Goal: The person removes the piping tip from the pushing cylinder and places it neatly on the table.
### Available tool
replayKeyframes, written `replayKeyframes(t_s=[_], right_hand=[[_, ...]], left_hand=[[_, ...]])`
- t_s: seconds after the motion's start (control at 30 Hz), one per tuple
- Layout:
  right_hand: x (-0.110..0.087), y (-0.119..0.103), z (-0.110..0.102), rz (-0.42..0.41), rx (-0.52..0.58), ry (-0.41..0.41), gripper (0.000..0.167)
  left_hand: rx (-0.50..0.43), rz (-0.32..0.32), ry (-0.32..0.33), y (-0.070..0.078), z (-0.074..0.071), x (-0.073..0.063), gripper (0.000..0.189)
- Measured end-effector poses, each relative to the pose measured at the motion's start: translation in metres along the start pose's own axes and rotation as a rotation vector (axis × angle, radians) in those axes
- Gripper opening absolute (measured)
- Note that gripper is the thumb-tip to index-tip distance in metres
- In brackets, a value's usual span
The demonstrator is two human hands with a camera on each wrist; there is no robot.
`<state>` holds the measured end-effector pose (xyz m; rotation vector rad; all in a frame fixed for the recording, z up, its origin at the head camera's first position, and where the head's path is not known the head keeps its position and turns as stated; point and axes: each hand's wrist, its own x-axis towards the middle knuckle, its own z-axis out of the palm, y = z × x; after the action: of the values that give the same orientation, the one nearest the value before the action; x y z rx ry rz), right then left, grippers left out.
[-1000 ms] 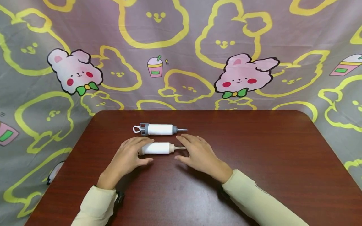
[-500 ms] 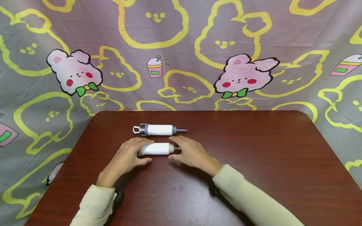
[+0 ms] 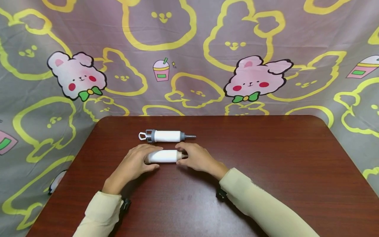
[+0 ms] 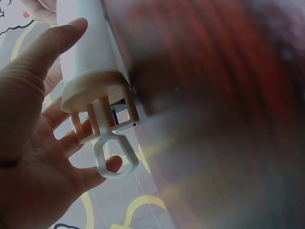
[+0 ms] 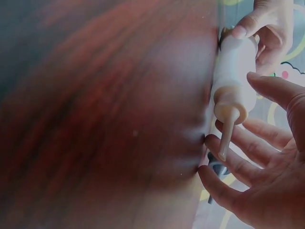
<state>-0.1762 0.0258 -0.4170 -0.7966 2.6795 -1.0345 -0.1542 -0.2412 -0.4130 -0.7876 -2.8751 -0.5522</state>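
On the table lies a syringe-like tool with a white barrel, beige end fittings and a thin beige nozzle. A pale pull ring at its other end shows in the left wrist view. My left hand arches around the ring end, thumb in front and fingers behind, spread and relaxed. My right hand surrounds the nozzle end likewise; its thumb tip is right at the barrel in the right wrist view, and its fingers are spread behind the nozzle.
A second, similar tool with a white barrel and grey fittings lies parallel, just behind the first. The dark reddish-brown table meets a cartoon-printed curtain at the back and sides.
My right hand has moved left along the nozzle to the barrel's end, its thumb and fingers now around it. My left hand has barely moved, and both tools lie where they were.
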Motion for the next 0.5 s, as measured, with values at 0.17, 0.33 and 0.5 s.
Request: replayKeyframes(t_s=[0.17,0.33,0.5], right_hand=[[0.0034,0.0008,0.0006,-0.003,0.02,0.006,0.042],[0.0058,0.001,0.0011,-0.014,0.017,0.012,0.035],[0.0079,0.002,0.0018,-0.019,-0.004,0.013,0.031]], left_hand=[[-0.006,-0.001,0.0,-0.0001,0.0004,0.0005,0.057],[-0.016,-0.008,0.008,-0.0005,0.0009,0.001,0.053],[-0.03,0.001,0.022,-0.001,0.0013,0.0024,0.049]])
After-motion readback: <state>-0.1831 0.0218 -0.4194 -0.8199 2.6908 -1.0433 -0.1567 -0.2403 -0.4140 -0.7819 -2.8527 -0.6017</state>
